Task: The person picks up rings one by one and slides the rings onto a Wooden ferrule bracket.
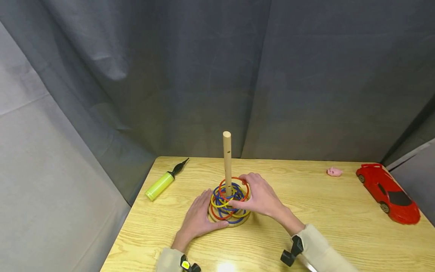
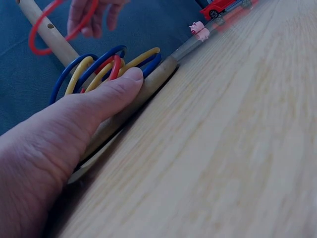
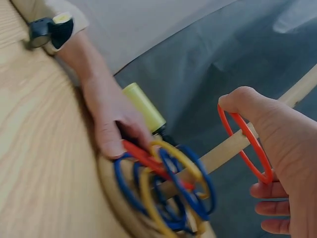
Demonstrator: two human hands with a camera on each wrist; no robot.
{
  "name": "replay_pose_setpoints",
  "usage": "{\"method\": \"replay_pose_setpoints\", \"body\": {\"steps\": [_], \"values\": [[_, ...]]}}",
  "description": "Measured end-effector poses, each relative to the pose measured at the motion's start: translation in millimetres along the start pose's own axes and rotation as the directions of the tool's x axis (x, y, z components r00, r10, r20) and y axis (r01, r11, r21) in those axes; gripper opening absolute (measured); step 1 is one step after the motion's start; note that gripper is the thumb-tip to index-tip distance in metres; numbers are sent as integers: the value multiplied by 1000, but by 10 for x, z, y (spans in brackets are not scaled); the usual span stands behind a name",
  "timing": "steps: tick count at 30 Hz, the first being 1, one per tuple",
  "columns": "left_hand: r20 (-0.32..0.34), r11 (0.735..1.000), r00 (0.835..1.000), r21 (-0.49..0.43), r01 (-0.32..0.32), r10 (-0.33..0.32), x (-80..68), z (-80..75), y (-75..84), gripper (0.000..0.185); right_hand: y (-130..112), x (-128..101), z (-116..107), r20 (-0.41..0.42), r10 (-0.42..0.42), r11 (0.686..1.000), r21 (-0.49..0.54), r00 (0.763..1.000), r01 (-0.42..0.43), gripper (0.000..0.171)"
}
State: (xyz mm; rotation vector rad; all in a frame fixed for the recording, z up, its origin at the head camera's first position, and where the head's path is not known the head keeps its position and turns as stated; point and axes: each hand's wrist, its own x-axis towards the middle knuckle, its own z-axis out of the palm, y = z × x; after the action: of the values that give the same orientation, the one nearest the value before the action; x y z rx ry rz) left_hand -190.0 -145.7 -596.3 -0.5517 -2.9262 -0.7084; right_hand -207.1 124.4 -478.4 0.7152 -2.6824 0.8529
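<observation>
r hand [image 1: 261, 196] pinches red ring [image 1: 234, 189], l hand [image 1: 198, 219] steadies base [image 1: 242, 221].

Red ring [image 3: 246, 145] — right hand [image 3: 285, 148] pinch

Red, blue, yellow rings [image 1: 228, 202]

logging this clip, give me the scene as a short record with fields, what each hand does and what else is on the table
left hand: the left hand rests flat against the round wooden base, thumb on its edge
right hand: the right hand pinches a red ring that sits around the wooden peg, raised above the pile
pile: blue, yellow and red rings lie on the base around the peg
table: light wooden table
other things: green pump far left, pink pig and red toy car far right
</observation>
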Motion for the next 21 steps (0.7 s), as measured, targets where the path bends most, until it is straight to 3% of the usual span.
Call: {"method": "replay_pose_setpoints", "body": {"steps": [12, 21], "values": [[4, 1000, 1000, 11, -5, 5, 8, 22, -11, 134, 176, -199, 387, -9, -10, 999, -31, 1000, 10, 91], [9, 1000, 1000, 2, -11, 11, 0, -26, 20, 134, 240, -336, 490, -35, 27, 1000, 8, 999, -27, 94]]}}
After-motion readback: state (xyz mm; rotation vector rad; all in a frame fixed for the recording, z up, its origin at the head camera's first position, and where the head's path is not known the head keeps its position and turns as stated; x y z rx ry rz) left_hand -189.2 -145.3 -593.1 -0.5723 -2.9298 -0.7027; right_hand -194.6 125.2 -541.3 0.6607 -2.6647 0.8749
